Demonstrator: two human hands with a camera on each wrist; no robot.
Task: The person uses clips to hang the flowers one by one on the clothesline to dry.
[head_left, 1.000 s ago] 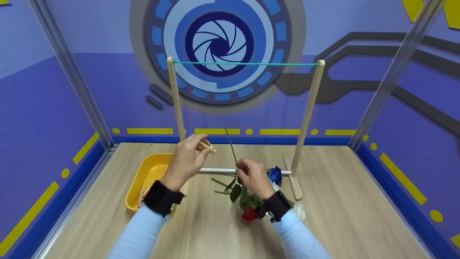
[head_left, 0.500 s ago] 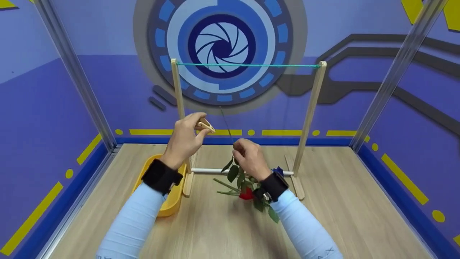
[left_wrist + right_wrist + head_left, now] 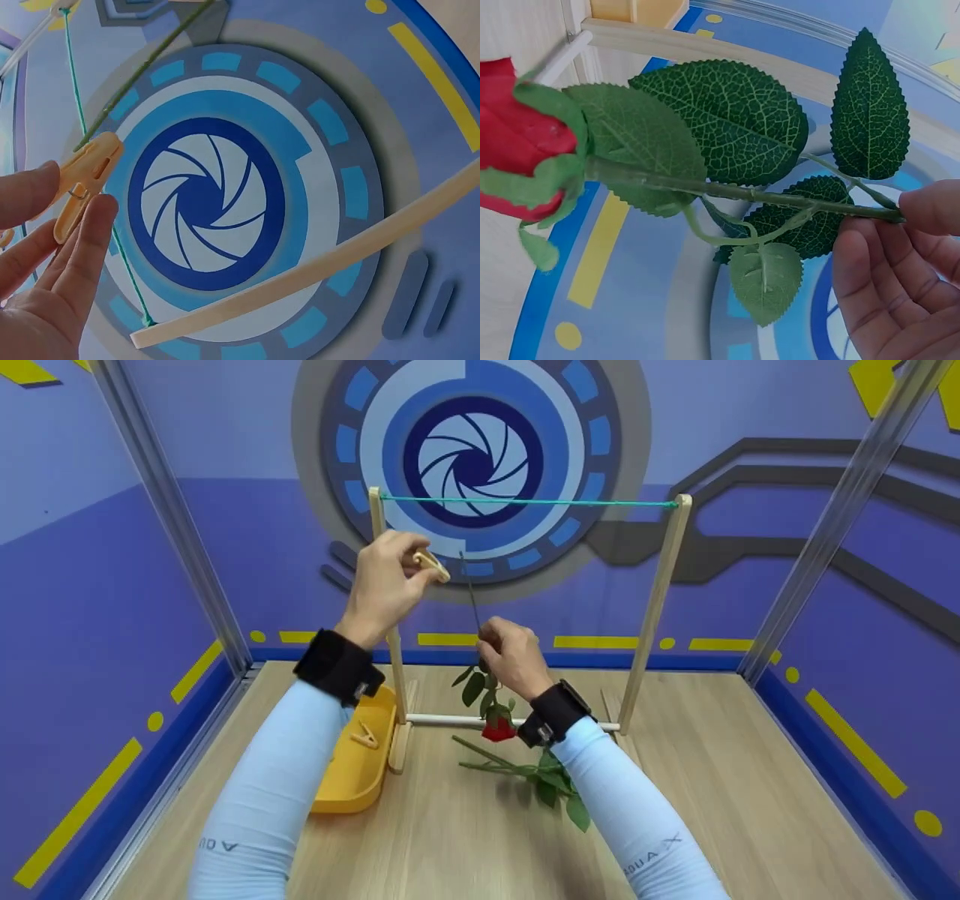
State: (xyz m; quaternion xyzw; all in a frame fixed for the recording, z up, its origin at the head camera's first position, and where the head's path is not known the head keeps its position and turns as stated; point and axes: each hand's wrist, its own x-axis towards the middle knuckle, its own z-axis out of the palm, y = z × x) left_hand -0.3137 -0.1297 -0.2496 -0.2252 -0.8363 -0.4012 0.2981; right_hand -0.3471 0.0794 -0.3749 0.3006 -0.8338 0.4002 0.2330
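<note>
My left hand [image 3: 386, 581] pinches a wooden clothespin [image 3: 431, 565] between thumb and fingers, raised in front of the left post. In the left wrist view the clothespin [image 3: 88, 180] overlaps the green string [image 3: 129, 274]. My right hand [image 3: 514, 656] pinches the stem of a red rose [image 3: 497, 729], which hangs head down with its stem end pointing up below the string [image 3: 525, 501]. The right wrist view shows the rose's red bloom [image 3: 525, 142], its toothed green leaves [image 3: 727, 124] and the thumb and fingertips on the stem.
A wooden frame [image 3: 656, 607] with the string across its top stands on the table [image 3: 420, 840]. To its left, a yellow basket [image 3: 367, 795] holds clothespins [image 3: 366, 736]. More leafy flower stems [image 3: 495, 765] lie on the table, partly behind my right forearm.
Both hands have risen toward the string, the left carrying the clothespin and the right lifting the rose off the other flowers. The basket's inside shows more now.
</note>
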